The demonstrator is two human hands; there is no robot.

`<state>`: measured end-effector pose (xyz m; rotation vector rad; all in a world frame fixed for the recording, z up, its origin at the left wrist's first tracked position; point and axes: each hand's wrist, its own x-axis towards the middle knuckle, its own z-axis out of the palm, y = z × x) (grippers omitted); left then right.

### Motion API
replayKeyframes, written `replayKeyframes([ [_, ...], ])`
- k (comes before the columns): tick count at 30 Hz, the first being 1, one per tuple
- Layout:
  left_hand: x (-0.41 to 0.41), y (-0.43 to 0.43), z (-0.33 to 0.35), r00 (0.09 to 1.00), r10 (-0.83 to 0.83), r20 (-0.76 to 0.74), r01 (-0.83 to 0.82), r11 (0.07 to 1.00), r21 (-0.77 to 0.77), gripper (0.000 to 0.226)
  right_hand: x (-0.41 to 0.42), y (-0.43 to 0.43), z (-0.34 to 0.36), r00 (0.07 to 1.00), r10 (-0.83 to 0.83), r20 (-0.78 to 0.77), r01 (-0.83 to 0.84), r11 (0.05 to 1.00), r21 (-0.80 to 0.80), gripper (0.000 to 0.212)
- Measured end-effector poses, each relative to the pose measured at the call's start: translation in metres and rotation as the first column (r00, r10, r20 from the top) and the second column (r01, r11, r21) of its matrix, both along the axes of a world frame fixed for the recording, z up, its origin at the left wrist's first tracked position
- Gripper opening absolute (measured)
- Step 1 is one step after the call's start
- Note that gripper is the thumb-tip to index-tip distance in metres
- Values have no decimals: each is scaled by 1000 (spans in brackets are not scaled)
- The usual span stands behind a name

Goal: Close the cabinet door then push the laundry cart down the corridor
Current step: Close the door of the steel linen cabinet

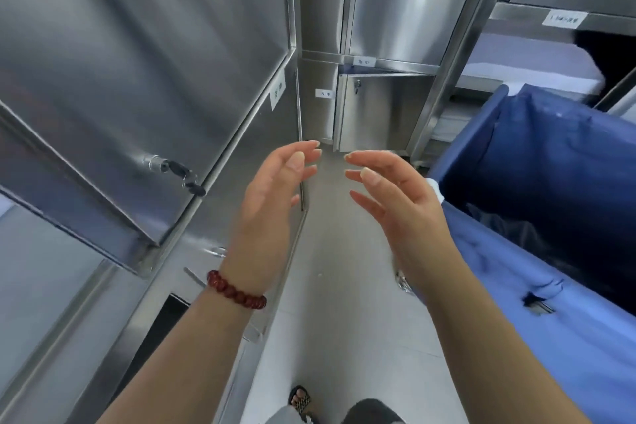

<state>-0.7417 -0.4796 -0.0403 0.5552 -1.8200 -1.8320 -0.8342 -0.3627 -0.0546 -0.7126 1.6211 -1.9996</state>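
A stainless steel cabinet door stands ajar on my left, with a key and lock near its edge. My left hand, with a red bead bracelet on the wrist, is raised in the middle of the view, fingers spread and holding nothing. My right hand is raised beside it, palm facing the left hand, also holding nothing. Neither hand touches the door or the cart. The blue fabric laundry cart stands on my right, its open bag dark inside.
Steel cabinets line the far end, one lower door slightly ajar. An open shelf with folded white linen sits at the right back. A narrow strip of grey floor runs between the cabinets and cart. My sandalled foot shows below.
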Motion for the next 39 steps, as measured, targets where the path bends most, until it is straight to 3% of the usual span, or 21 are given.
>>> replayKeyframes([
  [15,-207,-83,-2,1000,-7,-3,7,999,43,45,-208,-92,0,1000,17,15,-17,1000,-10,18],
  [22,-302,-109,-3,1000,-16,6,16,999,41,39,-302,-120,-3,999,45,6,-45,999,-13,28],
  [28,-370,-136,-2,999,-33,10,33,999,19,49,-367,-146,-4,999,22,50,-20,999,-43,29],
  [39,-518,-199,10,983,-148,-110,148,989,-14,37,-493,-208,8,998,-65,12,66,983,-173,22],
])
